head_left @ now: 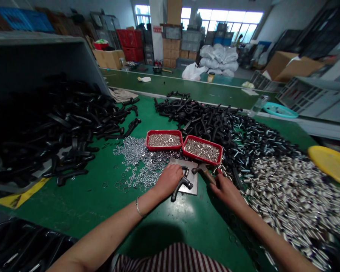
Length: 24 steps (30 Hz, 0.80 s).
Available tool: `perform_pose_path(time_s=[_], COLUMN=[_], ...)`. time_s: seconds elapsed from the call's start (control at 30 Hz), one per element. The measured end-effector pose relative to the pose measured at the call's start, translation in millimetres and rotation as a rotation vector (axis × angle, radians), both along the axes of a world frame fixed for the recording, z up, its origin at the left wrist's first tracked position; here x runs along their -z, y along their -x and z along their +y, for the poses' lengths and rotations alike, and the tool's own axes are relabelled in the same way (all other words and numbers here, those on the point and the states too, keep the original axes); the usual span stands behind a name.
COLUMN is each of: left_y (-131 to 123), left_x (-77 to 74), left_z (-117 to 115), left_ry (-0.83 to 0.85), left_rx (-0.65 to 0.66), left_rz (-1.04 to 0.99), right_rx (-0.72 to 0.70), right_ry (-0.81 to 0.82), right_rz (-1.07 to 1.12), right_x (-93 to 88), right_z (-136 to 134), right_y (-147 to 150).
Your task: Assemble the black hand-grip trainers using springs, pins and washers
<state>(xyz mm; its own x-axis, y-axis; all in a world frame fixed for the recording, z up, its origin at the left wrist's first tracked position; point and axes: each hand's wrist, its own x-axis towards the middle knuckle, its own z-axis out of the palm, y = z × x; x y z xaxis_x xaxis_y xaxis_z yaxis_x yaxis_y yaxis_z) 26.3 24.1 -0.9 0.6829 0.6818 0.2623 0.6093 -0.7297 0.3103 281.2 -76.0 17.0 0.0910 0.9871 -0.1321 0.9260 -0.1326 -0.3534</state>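
My left hand (170, 179) has its fingers closed on a black curved handle part (181, 186), which has a shiny metal piece at its upper end. That part rests over a flat metal plate (192, 184) on the green table. In my right hand (224, 186) is the wooden grip of a hammer (207, 175), its head just above the plate's right edge. Beyond the plate stand two red trays, the left tray (149, 148) with tiny metal pieces and the right tray (185, 152) with small metal pins. Loose silvery rings (141, 166) are scattered left of the plate.
Black parts spill from a grey bin (86, 56) on the left, and more black parts (201, 119) are heaped beyond the trays. Silvery metal cylinders (286, 189) are piled at right, beside a yellow lid (330, 164). A green conveyor (170, 81) runs behind the table (96, 211).
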Motion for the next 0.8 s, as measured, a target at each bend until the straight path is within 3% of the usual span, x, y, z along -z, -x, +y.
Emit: perform_pose_path(time_s=[0.1,0.23,0.4,0.57,0.7,0.8], left_y=[1.0,7.3,13.0,14.3,14.2,13.1], left_x=[-5.0,-11.1,-7.5,4.1,6.4,3.4], left_z=[-3.2,-18.4,-36.6,-36.3,-35.1,-38.0], left_ry=[-0.066,-0.074,0.029,0.120,0.128,0.119], left_rx=[0.121,0.108,-0.056,-0.218,-0.257,-0.258], left_rz=[0.105,0.122,0.011,-0.131,-0.128,-0.083], right_rx=[-0.024,-0.161,-0.277,-0.293,-0.374,-0.291], right_ry=[-0.137,-0.304,-0.201,-0.356,-0.200,-0.129], right_rz=[0.249,0.304,0.229,0.272,0.246,0.349], right_x=[-3.7,-12.4,-31.3,-49.0,-40.4,-28.8], right_z=[-4.5,-2.6,4.8,-2.2,-1.5,-1.7], right_y=[6.6,18.8,17.6,31.5,38.5,30.1])
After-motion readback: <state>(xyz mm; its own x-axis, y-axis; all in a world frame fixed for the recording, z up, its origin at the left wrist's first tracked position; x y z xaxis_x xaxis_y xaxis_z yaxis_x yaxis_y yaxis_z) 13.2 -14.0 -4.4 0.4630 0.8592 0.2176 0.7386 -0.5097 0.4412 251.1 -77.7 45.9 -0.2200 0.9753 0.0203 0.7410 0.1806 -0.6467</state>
